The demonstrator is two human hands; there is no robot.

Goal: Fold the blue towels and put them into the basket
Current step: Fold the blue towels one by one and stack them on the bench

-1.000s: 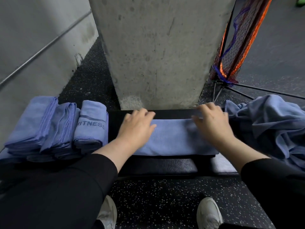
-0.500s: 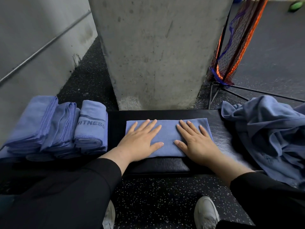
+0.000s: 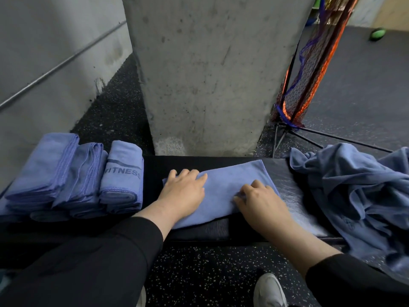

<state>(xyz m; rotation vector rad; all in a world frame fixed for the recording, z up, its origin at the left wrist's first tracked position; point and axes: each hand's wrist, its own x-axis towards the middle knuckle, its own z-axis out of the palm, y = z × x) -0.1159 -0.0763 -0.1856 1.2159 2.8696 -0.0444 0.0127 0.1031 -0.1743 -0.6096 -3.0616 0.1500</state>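
One blue towel (image 3: pixel 223 191) lies on the black bench (image 3: pixel 294 196), already folded into a long strip. It sits a bit crooked, w/ the far right corner up near the pillar (image 3: pixel 210 74).

The left hand (image 3: pixel 183 193) lies flat on the towel's left end, fingers straight & close together, pressing down. The right hand (image 3: pixel 261 200) is on the right part; its fingers are bent & seem to pinch a bit of cloth near the front. Can't tell how tight.

Done so far: three folded towels (image 3: pixel 73 173) stand side by side at the left end of the bench, touching each other. One says FITNESS.

Left to do: this towel prob. needs one more fold to match those. Then there's a big messy pile (image 3: pixel 358 196) of blue cloth on the right, not folded yet. Can't count how many are in it.

No basket in view that I can be sure of, so none look put away yet. I'd guess less than half done.
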